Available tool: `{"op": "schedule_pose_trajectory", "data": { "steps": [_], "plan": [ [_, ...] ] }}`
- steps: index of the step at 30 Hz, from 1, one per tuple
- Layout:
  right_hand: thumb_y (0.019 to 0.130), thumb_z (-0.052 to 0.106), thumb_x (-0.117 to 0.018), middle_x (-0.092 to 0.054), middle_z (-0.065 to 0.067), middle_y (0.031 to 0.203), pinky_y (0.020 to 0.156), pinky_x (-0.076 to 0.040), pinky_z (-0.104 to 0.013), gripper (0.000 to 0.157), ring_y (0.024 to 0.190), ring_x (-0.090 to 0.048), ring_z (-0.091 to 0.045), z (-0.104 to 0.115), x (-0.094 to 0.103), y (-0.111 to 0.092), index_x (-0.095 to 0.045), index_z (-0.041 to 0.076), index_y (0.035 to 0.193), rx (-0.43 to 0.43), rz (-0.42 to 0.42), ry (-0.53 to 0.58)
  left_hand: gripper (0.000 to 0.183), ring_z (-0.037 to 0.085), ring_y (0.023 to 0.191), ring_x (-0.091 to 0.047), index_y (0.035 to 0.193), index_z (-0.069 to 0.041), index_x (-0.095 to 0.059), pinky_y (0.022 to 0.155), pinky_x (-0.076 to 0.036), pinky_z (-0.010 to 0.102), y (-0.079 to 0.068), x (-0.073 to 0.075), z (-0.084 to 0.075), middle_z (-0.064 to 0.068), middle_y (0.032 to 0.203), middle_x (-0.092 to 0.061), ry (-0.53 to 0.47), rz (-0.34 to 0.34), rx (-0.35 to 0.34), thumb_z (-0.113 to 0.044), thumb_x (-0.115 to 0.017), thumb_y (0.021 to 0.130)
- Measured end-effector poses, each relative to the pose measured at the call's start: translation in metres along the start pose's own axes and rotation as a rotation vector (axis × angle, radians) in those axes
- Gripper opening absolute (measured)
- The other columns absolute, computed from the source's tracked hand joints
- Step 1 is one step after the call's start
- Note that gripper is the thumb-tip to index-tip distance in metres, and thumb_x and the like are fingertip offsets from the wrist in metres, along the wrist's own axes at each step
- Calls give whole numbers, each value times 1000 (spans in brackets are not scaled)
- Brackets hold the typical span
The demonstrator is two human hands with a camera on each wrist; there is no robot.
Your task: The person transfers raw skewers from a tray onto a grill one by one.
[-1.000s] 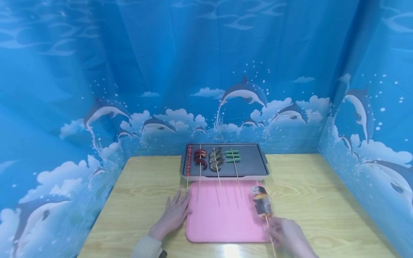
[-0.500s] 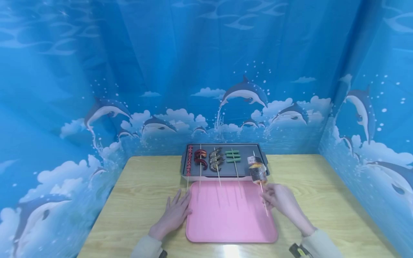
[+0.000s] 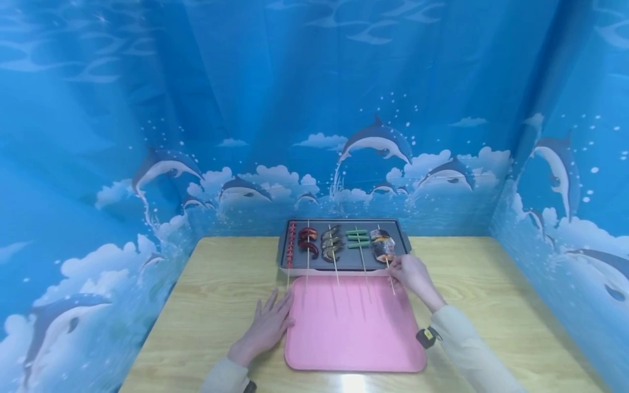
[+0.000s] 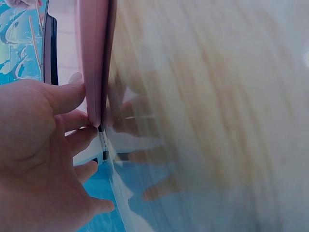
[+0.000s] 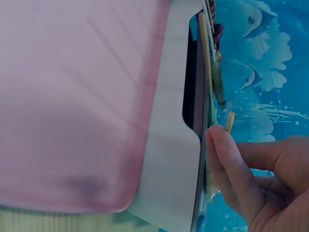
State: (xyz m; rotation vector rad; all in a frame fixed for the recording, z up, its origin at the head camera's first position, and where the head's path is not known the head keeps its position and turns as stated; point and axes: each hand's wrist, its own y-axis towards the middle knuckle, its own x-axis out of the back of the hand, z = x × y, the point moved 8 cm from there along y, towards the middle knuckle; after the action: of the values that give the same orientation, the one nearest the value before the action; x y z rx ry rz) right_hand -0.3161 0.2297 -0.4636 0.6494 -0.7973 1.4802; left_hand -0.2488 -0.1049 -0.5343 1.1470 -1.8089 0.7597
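Note:
My right hand (image 3: 413, 274) pinches the wooden stick of a fish skewer (image 3: 383, 250), whose dark-skinned chunks lie over the right part of the electric griddle (image 3: 400, 240). In the right wrist view, the stick's end (image 5: 231, 122) pokes out past my thumb and fingertips (image 5: 223, 140). My left hand (image 3: 267, 326) lies at the left edge of the pink tray (image 3: 354, 338), fingers spread. From the left wrist view, its thumb and fingertips touch the tray's rim (image 4: 91, 58).
Left of the fish on the griddle lie a green vegetable skewer (image 3: 357, 238), a shrimp skewer (image 3: 331, 244), a dark red skewer (image 3: 308, 243) and a thin red skewer (image 3: 291, 244). Their sticks overhang the front edge. Wooden table (image 3: 211, 284); dolphin-print curtain (image 3: 255, 109) behind.
My right hand has carried the fish skewer from the tray's right side, forward and slightly left, onto the griddle. The left hand has stayed at the tray edge.

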Motion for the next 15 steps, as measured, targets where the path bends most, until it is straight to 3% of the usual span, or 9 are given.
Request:
{"op": "schedule_pose_trajectory", "data": {
  "steps": [7,11,15],
  "plan": [
    [96,7,-64,-68,-4,67,48,-52,-25,13,63,-70,-25,-9,-9,3,-71,-4,94,-39,1,62,59,45,153,-14,155,-2,-35,116,-4,75,-2,0,0,14,163,-32,-1,1,4,-28,-52,105],
    [98,18,-68,-68,-8,66,47,-51,-27,23,58,-66,-23,-12,-7,2,-71,1,84,-35,-14,44,59,45,152,-16,155,-2,-37,116,-5,76,-1,0,2,14,162,-34,-7,-10,1,-29,-53,105],
    [102,27,-62,-71,-12,72,51,-58,-32,31,60,-68,-23,-17,0,-6,-72,-1,95,-49,-40,54,58,47,150,-22,153,-1,-40,114,-10,77,0,7,4,18,159,-39,-27,-68,-21,-28,-55,104]
  ]
}}
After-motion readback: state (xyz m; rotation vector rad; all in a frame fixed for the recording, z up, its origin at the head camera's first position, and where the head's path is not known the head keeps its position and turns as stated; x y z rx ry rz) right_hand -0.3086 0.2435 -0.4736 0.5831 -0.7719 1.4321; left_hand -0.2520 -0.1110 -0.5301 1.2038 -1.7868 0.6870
